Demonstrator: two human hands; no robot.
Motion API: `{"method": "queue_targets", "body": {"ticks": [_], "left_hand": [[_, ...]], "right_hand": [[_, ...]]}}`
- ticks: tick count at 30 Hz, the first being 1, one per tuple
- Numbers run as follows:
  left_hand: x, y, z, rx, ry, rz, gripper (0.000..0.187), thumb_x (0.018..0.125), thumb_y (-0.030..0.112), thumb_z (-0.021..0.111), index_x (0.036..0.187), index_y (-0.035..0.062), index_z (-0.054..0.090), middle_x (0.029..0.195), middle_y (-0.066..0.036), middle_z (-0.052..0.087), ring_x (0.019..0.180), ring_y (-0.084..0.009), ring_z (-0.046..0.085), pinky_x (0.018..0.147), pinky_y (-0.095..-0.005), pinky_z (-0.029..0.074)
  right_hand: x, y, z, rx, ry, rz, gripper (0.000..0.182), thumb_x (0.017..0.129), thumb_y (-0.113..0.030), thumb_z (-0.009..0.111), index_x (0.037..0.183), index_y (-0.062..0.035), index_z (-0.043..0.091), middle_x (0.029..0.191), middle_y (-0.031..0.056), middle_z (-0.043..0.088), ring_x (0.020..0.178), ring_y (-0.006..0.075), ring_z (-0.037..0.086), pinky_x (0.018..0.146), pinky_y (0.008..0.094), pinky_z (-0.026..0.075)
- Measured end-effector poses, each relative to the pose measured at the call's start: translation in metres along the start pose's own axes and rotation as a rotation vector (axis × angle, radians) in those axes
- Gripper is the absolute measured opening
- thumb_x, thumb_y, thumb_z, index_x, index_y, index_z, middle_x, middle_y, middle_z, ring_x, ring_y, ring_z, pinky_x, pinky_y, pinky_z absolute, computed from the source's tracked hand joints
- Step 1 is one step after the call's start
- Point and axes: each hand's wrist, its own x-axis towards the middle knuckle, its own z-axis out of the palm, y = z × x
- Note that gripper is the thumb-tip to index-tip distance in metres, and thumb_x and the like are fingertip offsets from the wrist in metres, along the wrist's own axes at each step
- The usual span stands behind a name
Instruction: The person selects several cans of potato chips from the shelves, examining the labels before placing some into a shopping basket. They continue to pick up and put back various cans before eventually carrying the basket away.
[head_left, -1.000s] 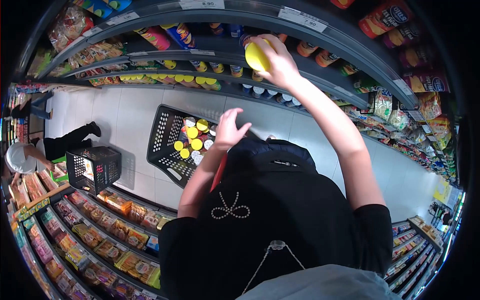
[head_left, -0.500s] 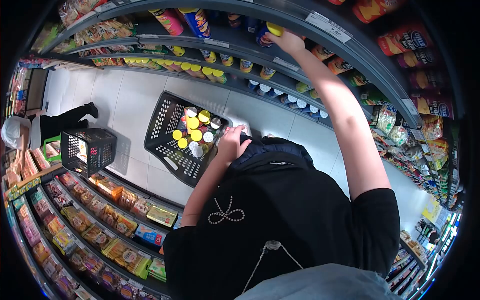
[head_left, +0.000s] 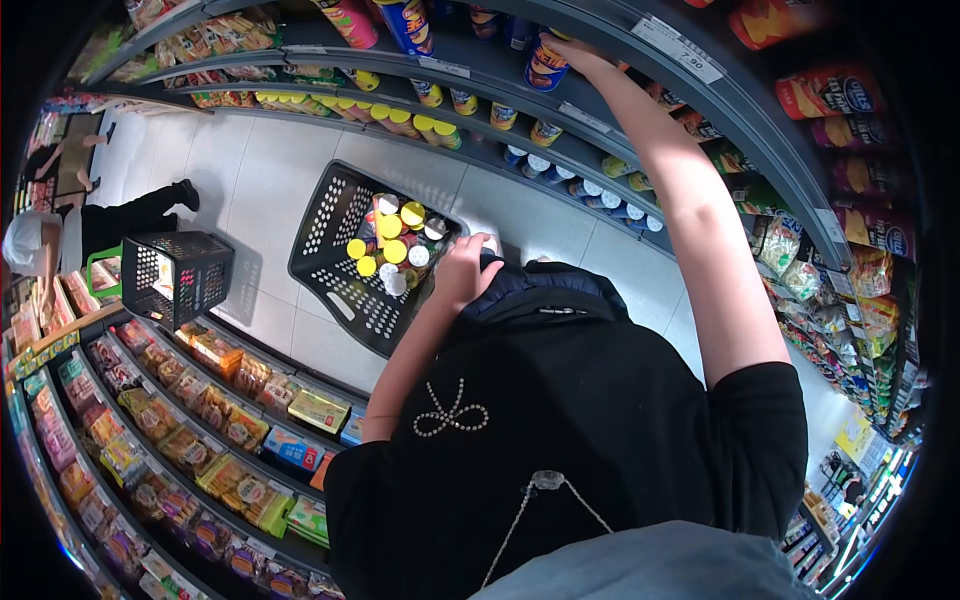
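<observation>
Fingers, left hand (head_left: 464,276): apart, holding nothing; located beside the black basket's right-hand edge. Contact with the basket cannot be told.
Fingers, right hand (head_left: 572,50): at the lid end of the blue canister; partly hidden, grip cannot be told.
Far left: person (head_left: 128,214) in dark trousers, one hand at packaged goods (head_left: 78,294).
Second basket (head_left: 192,276): black, perforated, green handle; located beside that person.
Black basket (head_left: 318,240): perforated; located on the floor (head_left: 268,180).
Basket contents: canisters (head_left: 394,251) with yellow or white lids, grouped toward the right-hand side.
Pink canister (head_left: 346,23): on the upper shelf (head_left: 487,64), left of the blue canister.
Blue canister (head_left: 546,66): located at the upper shelf's front edge, right hand at its top.
Price label (head_left: 678,48): reads 7.90; mounted on a shelf edge, right of the right hand.
Far right: red packages (head_left: 832,94), racked.
</observation>
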Motion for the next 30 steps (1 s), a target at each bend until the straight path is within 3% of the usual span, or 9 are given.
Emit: {"method": "queue_targets", "body": {"ticks": [8, 14, 16, 17, 19, 23, 26, 28, 30], "left_hand": [[0.002, 0.004, -0.001, 0.030, -0.005, 0.040, 0.043, 0.067, 0.015, 0.071, 0.104, 0.0000, 0.054, 0.095, -0.018, 0.060, 0.089, -0.0335, 0.058, 0.078, -0.0380, 0.046], [-0.002, 0.005, 0.001, 0.032, 0.041, 0.031, 0.042, 0.069, 0.017, 0.070, 0.105, 0.0025, 0.054, 0.098, -0.016, 0.059, 0.092, -0.0335, 0.057, 0.080, -0.0381, 0.046], [-0.003, 0.004, 0.002, 0.065, 0.015, 0.006, 0.042, 0.071, 0.021, 0.069, 0.107, 0.0049, 0.053, 0.098, -0.015, 0.058, 0.092, -0.0328, 0.056, 0.081, -0.0382, 0.045], [-0.002, 0.007, 0.000, 0.092, -0.030, -0.046, 0.043, 0.071, 0.023, 0.069, 0.107, 0.0050, 0.053, 0.098, -0.015, 0.058, 0.091, -0.0327, 0.056, 0.080, -0.0383, 0.046], [-0.003, 0.012, -0.007, 0.140, -0.086, -0.139, 0.042, 0.072, 0.026, 0.069, 0.106, 0.0054, 0.054, 0.099, -0.014, 0.058, 0.093, -0.0321, 0.056, 0.081, -0.0380, 0.045], [-0.025, 0.000, -0.008, 0.218, 0.034, -0.228, 0.057, 0.070, 0.031, 0.071, 0.115, 0.0061, 0.048, 0.112, -0.016, 0.050, 0.104, -0.0331, 0.049, 0.087, -0.0404, 0.042], [-0.047, -0.006, -0.011, 0.206, 0.070, -0.487, 0.068, 0.068, 0.042, 0.071, 0.116, 0.0016, 0.047, 0.099, -0.018, 0.057, 0.091, -0.0309, 0.057, 0.078, -0.0381, 0.047], [-0.070, 0.003, -0.011, 0.267, 0.139, -0.551, 0.062, 0.068, 0.046, 0.069, 0.107, 0.0001, 0.054, 0.080, -0.015, 0.062, 0.073, -0.0304, 0.061, 0.067, -0.0378, 0.049], [-0.086, 0.011, -0.015, 0.266, 0.038, -0.662, 0.056, 0.069, 0.046, 0.068, 0.100, 0.0009, 0.057, 0.074, -0.014, 0.062, 0.067, -0.0308, 0.062, 0.063, -0.0386, 0.050]], "right_hand": [[-0.011, -0.028, -0.007, -0.338, 0.044, 0.032, 0.076, 0.075, -0.064, 0.052, 0.131, -0.0130, 0.041, 0.134, 0.0157, 0.041, 0.123, 0.0305, 0.039, 0.102, 0.0364, 0.031], [-0.074, -0.087, -0.052, -0.135, -0.041, 0.062, 0.070, 0.074, -0.055, 0.057, 0.126, -0.0091, 0.044, 0.123, 0.0232, 0.046, 0.114, 0.0373, 0.044, 0.096, 0.0431, 0.035], [-0.105, -0.089, -0.048, -0.179, 0.214, -0.107, 0.071, 0.074, -0.047, 0.062, 0.128, -0.0064, 0.041, 0.121, 0.0266, 0.044, 0.115, 0.0406, 0.040, 0.098, 0.0443, 0.032], [-0.121, -0.085, -0.041, -0.159, 0.459, -0.384, 0.071, 0.072, -0.035, 0.067, 0.129, -0.0047, 0.038, 0.122, 0.0279, 0.040, 0.115, 0.0430, 0.038, 0.098, 0.0466, 0.031], [-0.164, -0.095, -0.044, -0.120, 0.440, -0.466, 0.064, 0.073, -0.024, 0.066, 0.128, -0.0024, 0.041, 0.130, 0.0241, 0.036, 0.122, 0.0420, 0.033, 0.100, 0.0466, 0.029], [-0.245, -0.080, -0.028, 0.094, 0.097, -0.421, 0.046, 0.075, -0.021, 0.065, 0.115, -0.0036, 0.051, 0.119, 0.0201, 0.046, 0.111, 0.0357, 0.046, 0.094, 0.0416, 0.037], [-0.279, -0.034, -0.009, 0.141, -0.602, -0.086, 0.059, 0.075, -0.037, 0.067, 0.117, 0.0009, 0.051, 0.111, 0.0204, 0.055, 0.104, 0.0301, 0.054, 0.087, 0.0367, 0.043], [-0.287, -0.034, -0.016, 0.126, -0.890, 0.058, 0.059, 0.076, -0.038, 0.065, 0.118, 0.0013, 0.050, 0.113, 0.0203, 0.055, 0.103, 0.0284, 0.056, 0.085, 0.0360, 0.045], [-0.291, -0.023, -0.015, 0.092, -0.751, -0.009, 0.058, 0.076, -0.037, 0.065, 0.117, 0.0014, 0.051, 0.112, 0.0199, 0.056, 0.100, 0.0278, 0.058, 0.084, 0.0355, 0.046]]}}
